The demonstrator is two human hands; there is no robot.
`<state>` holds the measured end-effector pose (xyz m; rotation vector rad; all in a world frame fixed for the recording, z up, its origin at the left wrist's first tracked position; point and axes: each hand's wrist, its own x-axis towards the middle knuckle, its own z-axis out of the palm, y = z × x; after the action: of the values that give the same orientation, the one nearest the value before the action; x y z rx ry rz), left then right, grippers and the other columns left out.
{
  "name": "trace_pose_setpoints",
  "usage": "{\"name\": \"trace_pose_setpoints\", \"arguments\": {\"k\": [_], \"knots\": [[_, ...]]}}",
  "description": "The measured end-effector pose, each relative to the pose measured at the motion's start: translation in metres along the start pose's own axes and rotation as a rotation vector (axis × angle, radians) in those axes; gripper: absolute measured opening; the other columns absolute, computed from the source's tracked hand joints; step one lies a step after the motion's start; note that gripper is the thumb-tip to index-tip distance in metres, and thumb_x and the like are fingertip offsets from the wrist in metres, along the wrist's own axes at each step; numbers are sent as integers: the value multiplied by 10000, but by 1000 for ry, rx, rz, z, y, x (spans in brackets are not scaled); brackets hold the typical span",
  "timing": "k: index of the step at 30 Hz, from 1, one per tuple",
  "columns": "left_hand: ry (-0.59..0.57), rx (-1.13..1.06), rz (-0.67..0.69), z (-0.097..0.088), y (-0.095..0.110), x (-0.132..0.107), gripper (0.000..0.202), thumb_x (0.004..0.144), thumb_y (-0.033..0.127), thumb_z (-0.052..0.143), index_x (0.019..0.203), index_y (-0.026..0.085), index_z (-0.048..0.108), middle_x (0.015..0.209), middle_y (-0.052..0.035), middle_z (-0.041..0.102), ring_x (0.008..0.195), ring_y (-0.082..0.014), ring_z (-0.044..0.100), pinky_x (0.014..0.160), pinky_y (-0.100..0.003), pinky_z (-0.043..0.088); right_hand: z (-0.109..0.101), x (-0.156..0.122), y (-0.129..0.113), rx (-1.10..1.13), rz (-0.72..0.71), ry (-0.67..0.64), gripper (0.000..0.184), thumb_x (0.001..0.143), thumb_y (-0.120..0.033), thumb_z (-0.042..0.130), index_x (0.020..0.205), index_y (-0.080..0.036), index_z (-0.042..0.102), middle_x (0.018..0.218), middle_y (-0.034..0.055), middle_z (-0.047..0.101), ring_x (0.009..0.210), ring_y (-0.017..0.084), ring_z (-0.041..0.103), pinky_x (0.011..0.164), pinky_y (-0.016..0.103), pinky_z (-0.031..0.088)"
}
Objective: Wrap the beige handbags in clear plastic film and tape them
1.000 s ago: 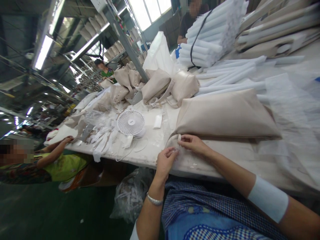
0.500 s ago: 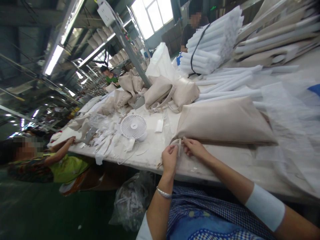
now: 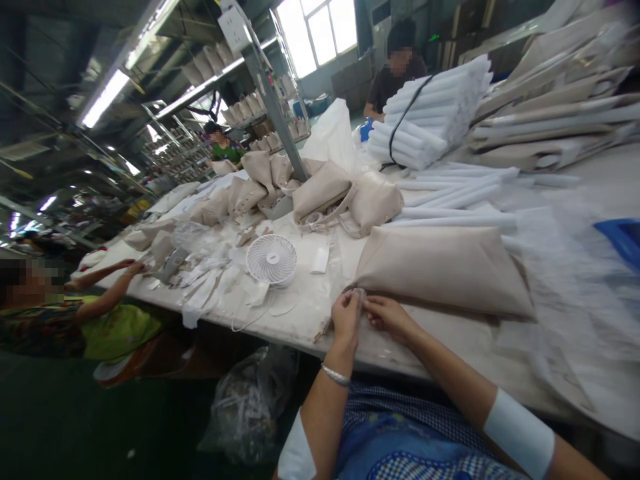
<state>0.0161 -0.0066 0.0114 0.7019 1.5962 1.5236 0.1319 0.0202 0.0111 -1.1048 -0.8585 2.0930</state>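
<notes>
A beige bag [image 3: 445, 267] lies on its side on the worktable, its left end near my hands. My left hand [image 3: 346, 317] is closed in a pinch on a small translucent strip [image 3: 360, 300] by the bag's left corner. Just to the right, my right hand [image 3: 393, 319] has its thumb and forefinger pressed together close against the strip; whatever is between these fingertips is too small to make out. A thin brownish strap end [image 3: 321, 331] pokes out on the table left of my left wrist.
A white fan [image 3: 271, 259] with a cord and a small white packet [image 3: 319, 260] stand to the left. Beige bags [image 3: 323, 190], white tubes [image 3: 460, 193] and a strapped tube bundle [image 3: 425, 113] lie behind. A person [image 3: 105, 307] works at the left edge.
My head view has shifted slightly, moving the bag lower in the picture. Both hands stay at the bag's corner, and my right fingertips have come slightly down along the strip.
</notes>
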Motion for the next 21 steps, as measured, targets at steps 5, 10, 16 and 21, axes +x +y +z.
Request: {"name": "trace_pose_setpoints", "arguments": {"k": [5,10,16,21], "knots": [[-13,-10,-33,-5,5,3,435,753,532,706,902,124,711,882,-92,725,849,-204,649,806,-328,487,6,10,-6,30,39,-9,188,752,-264,796,812,-141,666,549,-48,520,445,47,426,421,143,335],[-29,82,-19,-21,13,-3,396,845,524,629,982,159,705,966,-81,726,927,-198,641,844,-306,480,9,14,-8,43,51,-17,286,675,-330,841,757,-154,631,531,-57,509,433,47,388,400,154,284],[-27,187,-49,-26,14,-12,370,758,435,753,976,144,681,838,-50,709,744,-157,633,668,-253,479,13,14,-7,22,-5,-7,422,559,-414,889,783,-150,648,553,-57,518,470,53,395,417,167,260],[6,239,-59,-23,12,-11,357,787,444,707,973,140,711,843,-68,728,715,-169,642,599,-254,477,14,16,-6,-16,-18,6,483,551,-506,878,775,-140,655,549,-50,511,480,59,405,434,174,269]]}}
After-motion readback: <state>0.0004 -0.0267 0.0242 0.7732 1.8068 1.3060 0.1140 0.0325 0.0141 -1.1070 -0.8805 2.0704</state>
